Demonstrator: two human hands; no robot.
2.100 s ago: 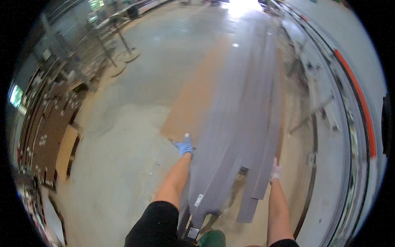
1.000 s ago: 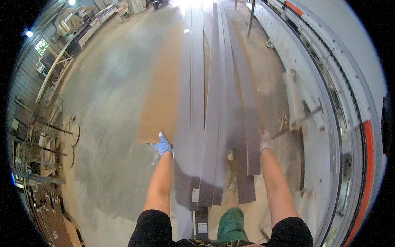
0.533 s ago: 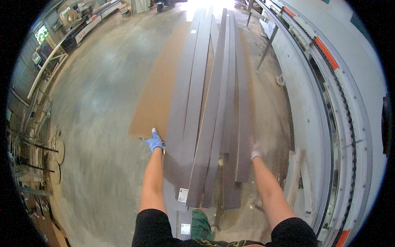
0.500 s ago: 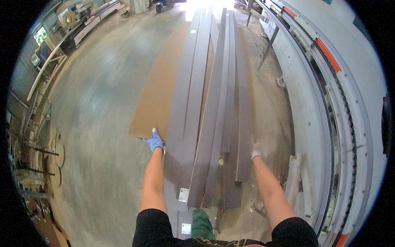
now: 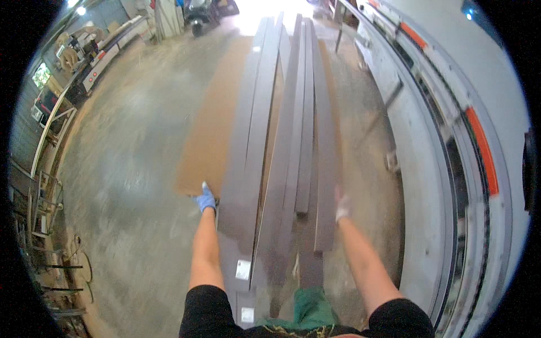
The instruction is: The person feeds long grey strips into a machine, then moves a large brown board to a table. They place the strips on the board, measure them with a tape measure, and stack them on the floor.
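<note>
My left hand (image 5: 205, 198), in a blue glove, grips the near edge of a brown sheet (image 5: 197, 160), thumb on top and the other fingers mostly hidden. Long grey-brown planks (image 5: 239, 197) lie lengthwise on the sheet, and their near ends reach past it toward my body. My right hand (image 5: 342, 207), in a pale glove, is beside the right side of the planks. Motion smears its fingers, so its hold is unclear. A white label (image 5: 243, 269) sits on the near end of a left plank, and a second label (image 5: 247, 314) lies nearer to me.
A long grey machine (image 5: 417, 146) with orange strips runs along the right. On the left, metal frames and stands (image 5: 51, 270) line the wall. A dark wheeled vehicle (image 5: 197, 17) stands at the far end, beside a bright opening. My green-clad leg (image 5: 313, 307) is below the planks.
The view has shifted. Both hands and the planks now appear slightly farther left. The middle planks lie differently, with one short end now showing between them. My green-clad leg appears farther right.
</note>
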